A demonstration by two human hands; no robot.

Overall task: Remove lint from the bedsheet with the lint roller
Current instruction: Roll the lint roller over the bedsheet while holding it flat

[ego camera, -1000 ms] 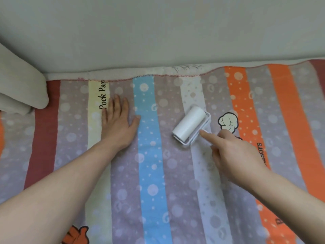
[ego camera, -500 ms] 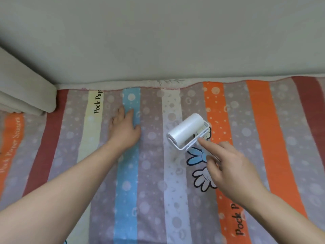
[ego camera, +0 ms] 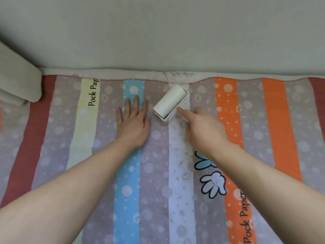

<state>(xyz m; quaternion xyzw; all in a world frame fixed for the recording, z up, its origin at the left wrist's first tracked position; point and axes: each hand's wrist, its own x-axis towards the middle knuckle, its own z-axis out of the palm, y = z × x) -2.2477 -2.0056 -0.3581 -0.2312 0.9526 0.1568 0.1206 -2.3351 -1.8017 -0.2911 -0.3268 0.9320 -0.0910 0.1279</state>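
R hand (ego camera: 204, 131) holds the roller (ego camera: 169, 101): 3 fingers curled under, index finger (ego camera: 183, 113) straight out w/ its tip on the white frame. The handle is hidden under my palm, so I can't tell exactly how the rest wraps it. L hand (ego camera: 133, 124) is flat, palm down, fingers straight & a bit spread, holding nothing, just pressing the sheet (ego camera: 158, 173).

Places, all vs the blue stripe (ego camera: 126, 191):
- L hand sits right on it, near its far end; middle fingers lie over the blue, thumb off its right edge.
- Roller is just right of it, on the sheet, drum white & tilted, far end close to the hem (ego camera: 133, 79) where the stripe stops. Close beside L hand, not touching.
- R hand is further right, behind the roller.
- Glove print (ego camera: 213, 184) is right of it, nearer me, partly under my R forearm.
- Cushion (ego camera: 17, 81) is well left of it, at the far edge.
- Wall (ego camera: 158, 32) rises beyond its far end.
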